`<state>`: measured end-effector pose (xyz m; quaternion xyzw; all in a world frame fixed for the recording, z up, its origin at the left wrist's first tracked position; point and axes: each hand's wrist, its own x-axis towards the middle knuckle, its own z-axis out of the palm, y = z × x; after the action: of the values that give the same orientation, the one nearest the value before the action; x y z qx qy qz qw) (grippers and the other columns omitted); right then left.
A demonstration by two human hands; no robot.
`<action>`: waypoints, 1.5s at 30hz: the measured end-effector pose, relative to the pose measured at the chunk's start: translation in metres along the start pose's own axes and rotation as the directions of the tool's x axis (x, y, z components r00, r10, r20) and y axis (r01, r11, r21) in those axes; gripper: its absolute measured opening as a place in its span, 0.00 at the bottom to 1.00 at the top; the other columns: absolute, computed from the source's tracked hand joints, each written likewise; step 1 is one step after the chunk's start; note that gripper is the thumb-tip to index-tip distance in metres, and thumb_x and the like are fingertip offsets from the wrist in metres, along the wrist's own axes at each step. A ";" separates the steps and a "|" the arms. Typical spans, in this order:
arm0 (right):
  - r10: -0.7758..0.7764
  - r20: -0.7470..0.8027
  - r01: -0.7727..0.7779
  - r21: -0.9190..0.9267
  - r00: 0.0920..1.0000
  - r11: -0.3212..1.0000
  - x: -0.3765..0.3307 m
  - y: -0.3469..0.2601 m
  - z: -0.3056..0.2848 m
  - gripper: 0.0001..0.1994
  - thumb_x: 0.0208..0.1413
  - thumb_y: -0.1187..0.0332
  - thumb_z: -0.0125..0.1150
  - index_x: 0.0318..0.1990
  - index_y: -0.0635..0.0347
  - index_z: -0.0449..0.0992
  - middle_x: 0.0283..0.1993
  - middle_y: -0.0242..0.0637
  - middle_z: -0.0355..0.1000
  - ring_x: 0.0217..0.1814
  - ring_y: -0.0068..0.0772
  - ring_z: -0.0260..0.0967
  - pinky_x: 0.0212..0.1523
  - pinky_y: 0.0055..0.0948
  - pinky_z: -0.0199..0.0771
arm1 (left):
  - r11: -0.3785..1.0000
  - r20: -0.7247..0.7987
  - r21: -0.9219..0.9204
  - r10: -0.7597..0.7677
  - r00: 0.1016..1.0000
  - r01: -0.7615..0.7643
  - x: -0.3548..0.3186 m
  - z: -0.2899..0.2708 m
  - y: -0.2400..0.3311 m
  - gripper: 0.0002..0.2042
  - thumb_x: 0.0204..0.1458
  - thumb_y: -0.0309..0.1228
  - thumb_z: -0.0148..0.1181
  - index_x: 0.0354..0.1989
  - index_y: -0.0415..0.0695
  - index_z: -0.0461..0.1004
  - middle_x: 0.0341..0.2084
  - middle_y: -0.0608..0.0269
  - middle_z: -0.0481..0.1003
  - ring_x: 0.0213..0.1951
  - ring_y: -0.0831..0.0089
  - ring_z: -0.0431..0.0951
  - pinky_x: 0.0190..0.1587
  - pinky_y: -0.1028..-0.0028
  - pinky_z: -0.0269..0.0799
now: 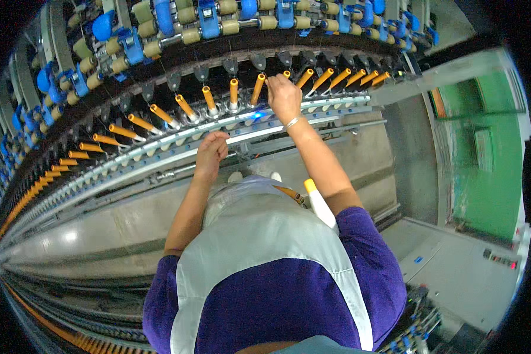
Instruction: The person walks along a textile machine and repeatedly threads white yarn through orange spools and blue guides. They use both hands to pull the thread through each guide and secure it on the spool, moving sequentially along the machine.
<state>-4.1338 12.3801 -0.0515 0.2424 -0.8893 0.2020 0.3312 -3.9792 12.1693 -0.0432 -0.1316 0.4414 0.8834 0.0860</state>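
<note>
A row of orange spinning tubes [234, 94] stands on the spindle rail of a long spinning frame. My right hand [284, 99], with a bracelet on its wrist, reaches into the row, its fingers pinched together just right of one orange tube [258, 89]. Another tube [287, 75] shows only its top behind that hand. Whatever the right fingertips pinch is too small to make out. Lower and to the left, my left hand [211, 154] is held in front of the rail with its fingers curled together. Any thread in it cannot be seen.
Blue clamps and tan rollers [210, 20] run above the tubes. A blue light [257, 115] glows on the metal rail [230, 121]. Orange tubes [290, 193] and a white, yellow-tipped piece [319, 203] are at my apron. A grey cabinet [454, 265] stands to the right.
</note>
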 end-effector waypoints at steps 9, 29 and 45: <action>0.437 0.891 -0.127 -0.423 0.119 0.897 -0.231 0.090 -0.037 0.21 0.57 0.61 0.47 0.59 0.48 0.66 0.64 0.41 0.59 0.62 0.43 0.61 0.57 0.39 0.66 | 0.998 -0.247 0.035 0.059 0.967 -0.052 0.025 0.028 -0.039 0.07 0.58 0.25 0.44 0.32 0.40 0.71 0.15 0.75 0.54 0.17 0.83 0.50 0.22 0.81 0.49; -0.002 0.586 -0.226 0.315 0.810 0.922 -0.071 0.012 0.030 0.04 0.45 0.71 0.63 0.26 0.60 0.75 0.66 0.50 0.53 0.44 0.46 0.71 0.41 0.38 0.73 | 0.271 -0.034 0.955 0.493 0.870 -0.117 0.040 -0.050 -0.071 0.06 0.44 0.29 0.65 0.31 0.45 0.81 0.28 0.57 0.72 0.33 0.61 0.71 0.38 0.67 0.69; 0.067 0.677 -0.263 0.191 0.733 0.946 -0.083 -0.023 0.023 0.01 0.43 0.70 0.63 0.25 0.51 0.79 0.71 0.38 0.43 0.41 0.43 0.74 0.39 0.39 0.74 | 0.213 -0.202 0.972 0.559 0.804 0.097 0.069 -0.083 -0.060 0.04 0.45 0.28 0.62 0.28 0.44 0.80 0.28 0.54 0.76 0.33 0.58 0.75 0.36 0.66 0.69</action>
<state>-4.0771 12.3741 -0.1198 0.2608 -0.9297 0.2526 -0.0621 -4.0161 12.1409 -0.1575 -0.2126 0.9028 0.3553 -0.1160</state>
